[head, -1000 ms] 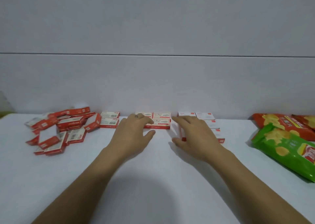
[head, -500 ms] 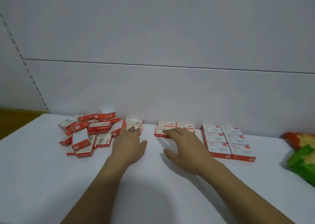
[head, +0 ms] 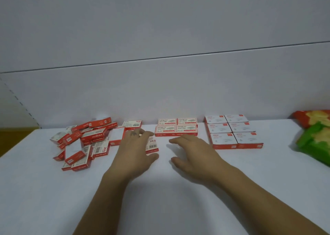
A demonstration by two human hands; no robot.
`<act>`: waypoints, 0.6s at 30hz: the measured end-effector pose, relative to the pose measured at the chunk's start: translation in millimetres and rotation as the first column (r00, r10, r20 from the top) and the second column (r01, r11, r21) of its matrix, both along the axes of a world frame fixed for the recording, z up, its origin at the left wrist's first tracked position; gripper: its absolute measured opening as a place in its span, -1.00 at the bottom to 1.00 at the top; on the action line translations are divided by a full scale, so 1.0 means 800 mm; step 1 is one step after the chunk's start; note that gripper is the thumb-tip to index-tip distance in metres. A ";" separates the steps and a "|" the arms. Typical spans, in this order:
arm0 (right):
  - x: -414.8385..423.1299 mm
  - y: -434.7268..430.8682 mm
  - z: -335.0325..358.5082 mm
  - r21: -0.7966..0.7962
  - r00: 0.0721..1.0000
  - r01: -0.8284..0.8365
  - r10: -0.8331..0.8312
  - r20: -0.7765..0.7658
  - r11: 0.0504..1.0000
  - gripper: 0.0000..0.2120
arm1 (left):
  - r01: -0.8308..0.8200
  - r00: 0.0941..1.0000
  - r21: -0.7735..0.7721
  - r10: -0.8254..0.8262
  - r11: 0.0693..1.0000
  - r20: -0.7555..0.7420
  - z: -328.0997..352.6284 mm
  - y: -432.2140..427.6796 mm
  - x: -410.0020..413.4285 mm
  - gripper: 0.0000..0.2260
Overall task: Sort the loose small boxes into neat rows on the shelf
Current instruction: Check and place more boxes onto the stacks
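Observation:
A loose pile of small red-and-white boxes (head: 84, 142) lies at the left of the white shelf (head: 160, 199). One box (head: 132, 124) sits alone against the back wall. A neat block of four boxes (head: 177, 128) stands in the middle, and a neat block of several boxes (head: 232, 132) is to its right. My left hand (head: 135, 150) is palm down on one small box (head: 152, 146), which sits between its fingers and thumb, just left and in front of the four-box block. My right hand (head: 193, 153) hovers open right in front of that block, holding nothing.
Red and green snack bags (head: 314, 138) lie at the right end of the shelf. A white back wall (head: 160, 91) runs behind the boxes. The shelf's left edge drops off beyond the pile.
My left hand has taken a box from beside the pile and brought it right and forward. My right hand has pulled back off the four-box block. The view has shifted.

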State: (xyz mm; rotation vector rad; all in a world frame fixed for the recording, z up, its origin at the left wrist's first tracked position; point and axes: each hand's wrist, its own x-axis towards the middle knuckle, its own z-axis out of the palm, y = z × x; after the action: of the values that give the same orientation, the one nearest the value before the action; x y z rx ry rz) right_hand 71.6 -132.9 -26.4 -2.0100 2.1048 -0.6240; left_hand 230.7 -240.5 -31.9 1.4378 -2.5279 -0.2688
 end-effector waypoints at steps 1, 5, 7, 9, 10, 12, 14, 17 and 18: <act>0.000 0.000 0.000 -0.001 1.000 -0.002 0.002 0.003 1.000 -0.49 | -0.018 1.000 0.023 0.017 1.000 0.021 0.000 -0.003 0.004 -0.40; -0.005 -0.001 -0.001 -0.030 1.000 0.009 -0.008 0.019 1.000 -0.51 | -0.013 1.000 0.101 0.012 0.995 0.014 -0.001 -0.009 0.010 -0.48; -0.005 -0.003 -0.004 -0.035 0.999 0.015 -0.014 0.032 0.999 -0.51 | 0.020 0.999 0.096 -0.018 0.995 -0.027 -0.002 -0.007 0.008 -0.54; -0.004 -0.004 -0.006 -0.029 0.997 0.027 -0.025 0.077 0.999 -0.51 | 0.065 0.994 0.104 -0.055 0.992 -0.097 -0.002 -0.004 0.004 -0.56; -0.003 -0.005 -0.006 -0.033 0.992 0.038 -0.033 0.126 0.999 -0.52 | 0.096 0.986 0.101 -0.081 0.990 -0.144 -0.001 0.000 0.002 -0.57; -0.001 -0.005 -0.005 -0.045 0.962 0.068 -0.054 0.268 0.997 -0.53 | 0.176 0.956 0.064 -0.156 0.982 -0.248 0.002 0.009 -0.005 -0.61; -0.001 -0.008 -0.005 -0.054 0.913 0.099 -0.069 0.403 0.994 -0.58 | 0.254 0.917 0.015 -0.236 0.967 -0.322 0.005 0.020 -0.015 -0.64; -0.008 -0.013 -0.005 -0.067 0.807 0.175 -0.105 0.581 0.982 -0.69 | 0.323 0.856 -0.072 -0.324 0.944 -0.402 0.004 0.029 -0.025 -0.64; -0.011 -0.013 -0.003 -0.060 0.752 0.202 -0.116 0.649 0.977 -0.71 | 0.328 0.841 -0.095 -0.336 0.940 -0.424 0.003 0.029 -0.026 -0.63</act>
State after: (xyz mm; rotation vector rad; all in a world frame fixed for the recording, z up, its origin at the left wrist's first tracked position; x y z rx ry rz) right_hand 63.1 -143.6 -29.0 -1.3622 1.8282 -1.2927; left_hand 209.7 -217.2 -29.7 0.8003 -2.3694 -0.5550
